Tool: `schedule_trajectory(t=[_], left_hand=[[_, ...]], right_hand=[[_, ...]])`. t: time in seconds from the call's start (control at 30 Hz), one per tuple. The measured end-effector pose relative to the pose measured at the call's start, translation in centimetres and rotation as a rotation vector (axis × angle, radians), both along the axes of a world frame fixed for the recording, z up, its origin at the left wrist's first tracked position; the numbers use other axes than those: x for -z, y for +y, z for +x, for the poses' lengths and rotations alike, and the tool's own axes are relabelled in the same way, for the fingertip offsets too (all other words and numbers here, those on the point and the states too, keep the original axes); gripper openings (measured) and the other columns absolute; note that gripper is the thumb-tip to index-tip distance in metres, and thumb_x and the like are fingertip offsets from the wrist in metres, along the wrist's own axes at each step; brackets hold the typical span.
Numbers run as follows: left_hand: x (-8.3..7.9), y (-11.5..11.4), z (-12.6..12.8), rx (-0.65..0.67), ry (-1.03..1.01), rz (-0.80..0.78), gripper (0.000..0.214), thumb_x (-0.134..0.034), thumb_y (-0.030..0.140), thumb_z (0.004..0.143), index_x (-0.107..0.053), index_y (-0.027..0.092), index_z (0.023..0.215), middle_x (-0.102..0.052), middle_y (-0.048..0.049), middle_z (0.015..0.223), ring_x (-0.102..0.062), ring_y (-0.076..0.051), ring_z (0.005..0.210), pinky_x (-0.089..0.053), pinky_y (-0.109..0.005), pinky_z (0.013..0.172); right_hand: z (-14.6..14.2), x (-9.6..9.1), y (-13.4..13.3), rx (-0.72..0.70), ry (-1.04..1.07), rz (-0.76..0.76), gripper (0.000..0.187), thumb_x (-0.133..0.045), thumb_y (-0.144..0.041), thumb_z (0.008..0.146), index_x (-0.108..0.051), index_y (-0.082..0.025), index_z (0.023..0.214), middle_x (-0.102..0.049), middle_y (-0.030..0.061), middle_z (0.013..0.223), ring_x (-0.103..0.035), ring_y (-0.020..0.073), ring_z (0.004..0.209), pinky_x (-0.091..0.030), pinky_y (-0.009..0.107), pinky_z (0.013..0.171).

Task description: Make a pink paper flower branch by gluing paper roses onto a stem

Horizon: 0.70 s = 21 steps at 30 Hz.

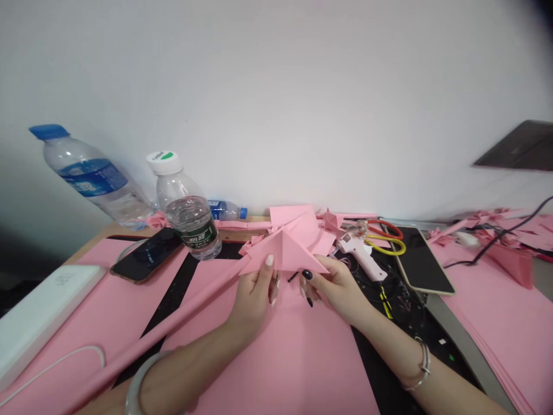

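Note:
In the head view, my left hand point(253, 297) and my right hand point(334, 288) both grip the lower edges of a folded pink paper triangle point(283, 252). Its point faces away from me. The thumb of my left hand lies on the front of the fold, and my right fingers pinch the right corner. Behind the triangle lie looser pink paper pieces point(298, 222). Under both hands spreads a large pink paper sheet point(280, 357).
A hot glue gun point(358, 253) and yellow-and-red-handled scissors point(384, 239) lie to the right, beside a phone or tablet point(421, 259). Further left are a dark phone point(147, 256), a white power bank point(43, 317) and several plastic water bottles point(188, 204).

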<state>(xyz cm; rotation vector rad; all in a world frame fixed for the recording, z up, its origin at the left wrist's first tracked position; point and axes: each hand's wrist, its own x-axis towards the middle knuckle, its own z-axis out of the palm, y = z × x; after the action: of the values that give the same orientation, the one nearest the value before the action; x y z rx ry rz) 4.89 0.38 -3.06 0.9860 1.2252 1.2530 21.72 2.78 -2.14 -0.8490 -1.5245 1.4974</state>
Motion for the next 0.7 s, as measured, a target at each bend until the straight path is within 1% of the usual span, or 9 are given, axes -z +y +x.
schedule_trajectory(t=[0.07, 0.17, 0.27, 0.4, 0.47, 0.53, 0.6, 0.7], left_hand=[[0.1, -0.3, 0.1, 0.04, 0.004, -0.018, 0.065, -0.053, 0.07, 0.085, -0.04, 0.02, 0.046, -0.038, 0.0033, 0.045, -0.038, -0.01, 0.046, -0.033, -0.025, 0.05], [0.1, -0.7, 0.2, 0.095, -0.023, -0.021, 0.066, -0.053, 0.075, 0.082, -0.039, 0.021, 0.047, -0.036, 0.0039, 0.046, -0.036, -0.01, 0.047, -0.032, -0.025, 0.049], [-0.1, -1.0, 0.4, 0.149, -0.035, 0.007, 0.064, -0.055, 0.076, 0.08, -0.039, 0.021, 0.05, -0.035, 0.0052, 0.047, -0.032, -0.01, 0.045, -0.028, -0.025, 0.045], [-0.2, -1.1, 0.3, 0.205, 0.036, 0.097, 0.058, -0.054, 0.066, 0.087, -0.038, 0.022, 0.052, -0.035, 0.0052, 0.048, -0.034, -0.011, 0.047, -0.03, -0.025, 0.047], [-0.2, -1.2, 0.1, 0.246, 0.08, 0.161, 0.055, -0.05, 0.062, 0.091, -0.039, 0.022, 0.054, -0.037, 0.0049, 0.05, -0.035, -0.011, 0.049, -0.031, -0.026, 0.049], [-0.1, -1.3, 0.0, 0.291, 0.104, 0.211, 0.052, -0.048, 0.058, 0.093, -0.042, 0.022, 0.057, -0.038, 0.0046, 0.053, -0.034, -0.011, 0.049, -0.031, -0.026, 0.05], [0.1, -1.3, -0.1, 0.323, 0.102, 0.224, 0.049, -0.047, 0.056, 0.094, -0.043, 0.021, 0.06, -0.039, 0.0045, 0.055, -0.033, -0.011, 0.049, -0.029, -0.026, 0.049], [0.4, -1.4, -0.1, 0.347, 0.102, 0.209, 0.048, -0.045, 0.055, 0.096, -0.041, 0.022, 0.061, -0.039, 0.004, 0.057, -0.034, -0.011, 0.05, -0.027, -0.026, 0.048]], right_hand=[[-0.3, 0.0, -0.4, 0.068, 0.016, 0.066, 0.033, -0.058, -0.045, 0.094, -0.054, -0.019, 0.075, -0.05, -0.0047, 0.056, -0.043, 0.0086, 0.046, -0.035, 0.023, 0.046], [-0.7, 0.1, -1.0, 0.146, -0.055, 0.134, 0.047, -0.047, -0.052, 0.099, -0.049, -0.02, 0.065, -0.048, -0.0027, 0.056, -0.043, 0.0106, 0.05, -0.035, 0.026, 0.05], [-0.7, 0.3, -1.6, 0.169, -0.144, 0.189, 0.057, -0.038, -0.057, 0.1, -0.042, -0.021, 0.057, -0.044, -0.0013, 0.054, -0.043, 0.0121, 0.053, -0.035, 0.027, 0.052], [-0.5, 1.0, -2.2, 0.154, -0.24, 0.226, 0.056, -0.032, -0.06, 0.101, -0.035, -0.023, 0.058, -0.036, -0.0035, 0.054, -0.035, 0.012, 0.05, -0.03, 0.027, 0.047], [-0.4, 1.1, -2.3, 0.145, -0.273, 0.236, 0.054, -0.031, -0.059, 0.101, -0.036, -0.024, 0.061, -0.036, -0.0034, 0.055, -0.036, 0.013, 0.051, -0.031, 0.027, 0.047], [-0.3, 1.1, -2.4, 0.137, -0.283, 0.265, 0.052, -0.032, -0.057, 0.102, -0.04, -0.024, 0.062, -0.038, -0.0027, 0.055, -0.04, 0.0143, 0.053, -0.035, 0.027, 0.049], [-0.3, 0.9, -2.4, 0.12, -0.292, 0.323, 0.051, -0.032, -0.053, 0.103, -0.046, -0.024, 0.063, -0.042, -0.0018, 0.056, -0.043, 0.0152, 0.054, -0.04, 0.028, 0.053], [-0.4, 0.5, -2.4, 0.091, -0.331, 0.441, 0.048, -0.032, -0.044, 0.104, -0.059, -0.023, 0.07, -0.053, 0.0013, 0.06, -0.051, 0.0178, 0.059, -0.047, 0.029, 0.061]])
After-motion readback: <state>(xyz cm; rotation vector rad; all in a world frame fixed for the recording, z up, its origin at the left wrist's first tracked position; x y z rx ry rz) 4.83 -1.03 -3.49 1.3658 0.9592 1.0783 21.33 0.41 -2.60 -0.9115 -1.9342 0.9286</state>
